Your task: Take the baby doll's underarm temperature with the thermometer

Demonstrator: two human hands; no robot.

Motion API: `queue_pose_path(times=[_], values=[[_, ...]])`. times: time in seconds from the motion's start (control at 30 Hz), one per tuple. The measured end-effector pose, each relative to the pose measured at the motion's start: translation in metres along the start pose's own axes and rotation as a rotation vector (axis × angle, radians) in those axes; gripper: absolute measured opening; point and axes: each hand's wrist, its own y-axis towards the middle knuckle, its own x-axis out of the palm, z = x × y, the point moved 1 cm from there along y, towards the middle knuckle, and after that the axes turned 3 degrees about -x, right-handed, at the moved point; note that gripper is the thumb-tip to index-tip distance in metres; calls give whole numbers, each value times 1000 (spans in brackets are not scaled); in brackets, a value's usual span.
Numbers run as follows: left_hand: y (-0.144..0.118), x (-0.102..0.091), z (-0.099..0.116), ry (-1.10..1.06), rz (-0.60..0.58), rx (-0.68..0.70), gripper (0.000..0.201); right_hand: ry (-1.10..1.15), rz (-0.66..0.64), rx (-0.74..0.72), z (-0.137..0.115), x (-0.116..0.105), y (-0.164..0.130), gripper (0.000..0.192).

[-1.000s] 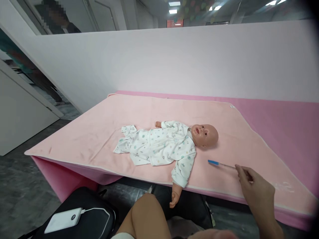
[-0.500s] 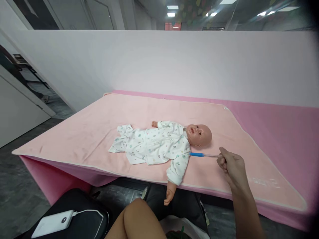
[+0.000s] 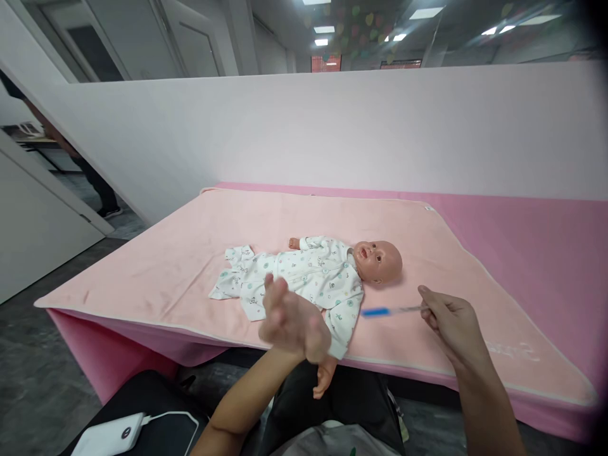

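Glossy plastic doll [image 3: 377,261], matt cloth blanket [image 3: 190,253]

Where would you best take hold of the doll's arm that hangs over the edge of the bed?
Probably at the sleeved forearm, just above the bare doll hand, coming from the near side. That arm of the doll sticks out past the mat, so fingers could wrap around it freely. The left hand hovers open nearby; the right hand holds a blue-tipped thermometer.
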Motion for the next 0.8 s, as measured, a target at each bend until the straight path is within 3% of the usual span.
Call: queue_pose_path(times=[0.07,0.1,0.2,0.3,0.33,0.47,0.63,0.73,0.8], values=[[21,10,-7,-184,355,97,44,-16,33,-4,1,-1,-1,45],[29,18,-12,-240,330,95,42,-18,31,-1,3,0,-1,45],[28,45,-30,-117,-59,77,32,-24,23,17,14,1,0,45],[3,70,-50,139,-508,286,31,-136,79,39,33,-3,4,45],[-6,75,-56,200,-583,312,33,-192,121,41,40,-7,5,45],[-25,82,-72,310,-634,305,30,-415,229,38,65,-24,7,48],[-27,77,-74,297,-599,297,18,-984,346,-73,86,-38,5,48],[-28,75,-74,272,-540,318,17,-1154,459,-170,89,-33,5,41],[-29,73,-73,249,-491,333,17,-1115,500,-281,83,-17,6,36]])
